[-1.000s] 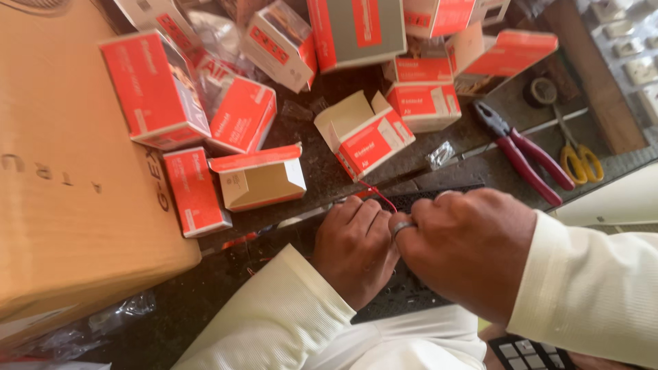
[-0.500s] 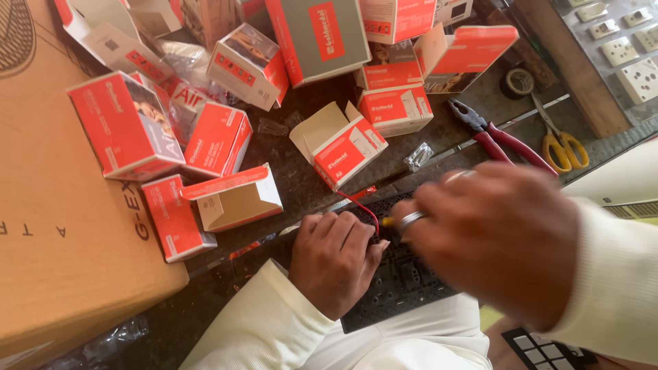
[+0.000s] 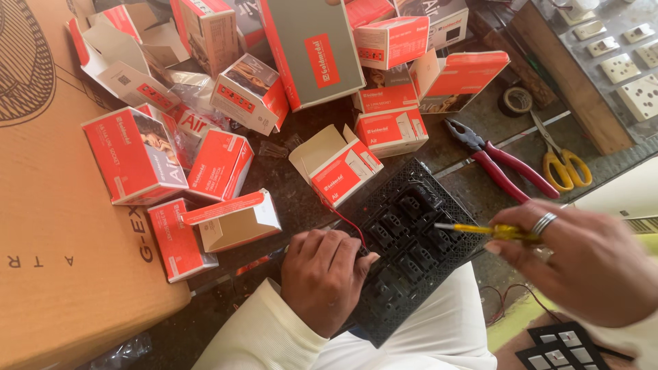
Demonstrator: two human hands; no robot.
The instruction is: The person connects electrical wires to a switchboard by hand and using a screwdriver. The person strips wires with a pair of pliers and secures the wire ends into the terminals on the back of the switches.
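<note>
Resting across the person's lap, the black switch panel (image 3: 411, 240) is partly covered at its near edge by the left hand (image 3: 322, 277), so that corner cannot be made out. The left hand is curled shut on the panel's edge, fingers folded over, beside a thin red wire (image 3: 348, 225). The right hand (image 3: 582, 264), cut off at the frame edge, pinches a yellow screwdriver (image 3: 480, 229), its tip over the panel's sockets. Red pliers (image 3: 500, 164) and yellow scissors (image 3: 562, 161) lie beyond, among red boxes (image 3: 223, 164).
</note>
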